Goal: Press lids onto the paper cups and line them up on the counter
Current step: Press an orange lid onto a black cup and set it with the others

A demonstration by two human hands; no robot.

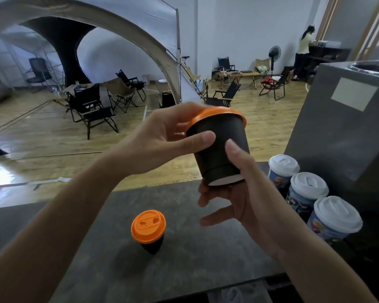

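Note:
A black paper cup (217, 147) with an orange lid (217, 113) is held tilted in the air above the dark counter (96, 259). My left hand (162, 136) grips its upper part, thumb on the wall and fingers over the lid's rim. My right hand (245, 193) holds the cup from below, thumb on the side and fingers under the base. A second black cup with an orange lid (148, 228) stands upright on the counter. Three blue printed cups with white lids (309, 186) stand in a diagonal row at the right.
A tall grey box (348, 132) stands on the counter right behind the white-lidded cups. Beyond the counter's far edge lies a wooden floor with folding chairs (90, 106), a tent and a person at the far right.

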